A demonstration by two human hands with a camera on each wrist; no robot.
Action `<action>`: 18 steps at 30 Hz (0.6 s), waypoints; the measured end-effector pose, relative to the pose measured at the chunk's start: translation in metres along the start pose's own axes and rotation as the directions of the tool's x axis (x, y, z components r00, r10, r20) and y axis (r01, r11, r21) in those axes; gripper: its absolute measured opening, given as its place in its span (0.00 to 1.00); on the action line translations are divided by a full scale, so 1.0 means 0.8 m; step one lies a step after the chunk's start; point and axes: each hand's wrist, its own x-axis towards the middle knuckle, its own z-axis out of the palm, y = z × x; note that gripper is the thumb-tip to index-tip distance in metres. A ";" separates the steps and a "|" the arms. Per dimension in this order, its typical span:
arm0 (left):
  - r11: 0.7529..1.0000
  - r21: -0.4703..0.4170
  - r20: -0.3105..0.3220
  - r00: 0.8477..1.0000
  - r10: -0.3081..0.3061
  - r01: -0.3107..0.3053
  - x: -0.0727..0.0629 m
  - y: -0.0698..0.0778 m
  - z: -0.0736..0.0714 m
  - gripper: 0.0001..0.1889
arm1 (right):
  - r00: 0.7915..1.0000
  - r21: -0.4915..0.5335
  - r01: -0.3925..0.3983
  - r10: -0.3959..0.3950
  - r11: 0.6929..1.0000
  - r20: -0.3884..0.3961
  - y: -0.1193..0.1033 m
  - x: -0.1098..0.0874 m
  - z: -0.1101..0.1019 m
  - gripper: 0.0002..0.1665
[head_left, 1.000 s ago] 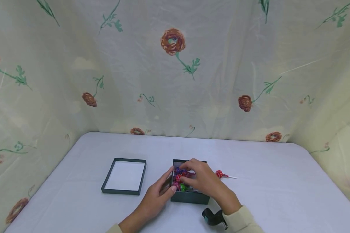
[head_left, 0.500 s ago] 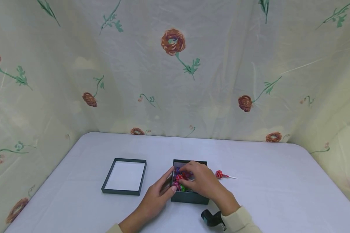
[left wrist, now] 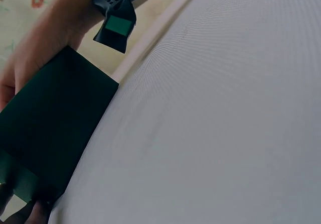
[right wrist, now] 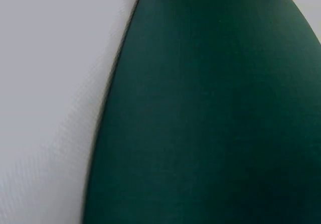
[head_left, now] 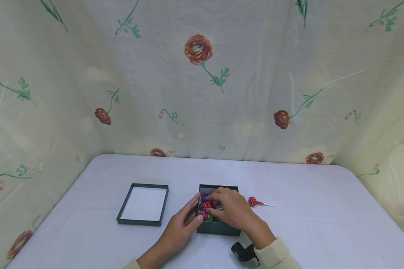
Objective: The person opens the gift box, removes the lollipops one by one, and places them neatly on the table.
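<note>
A dark green box with several wrapped lollipops in it sits on the table. Along its left wall rests my left hand, fingers straight and thumb at the near left rim. My right hand reaches into the box from the right. Its thumb and fingers curl about a dark red lollipop, partly hidden by the hand. Outside, to the right, lies a red lollipop with a white stick. In the right wrist view the box's green wall fills most of the frame and hides the fingers.
Left of the box lies a square dark green lid with its white inside up. A black wrist camera hangs under the right wrist. The white-covered table meets a floral curtain at the back and sides.
My right hand has shifted slightly left and down, its fingers staying inside the box. My left hand stays against the box wall. The lid and the outside lollipop remain in place.
</note>
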 end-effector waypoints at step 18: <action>1.000 0.008 0.000 1.000 -0.007 0.007 0.001 0.000 0.000 0.32 | 1.000 0.022 0.000 0.000 1.000 -0.010 0.000 0.000 -0.002 0.12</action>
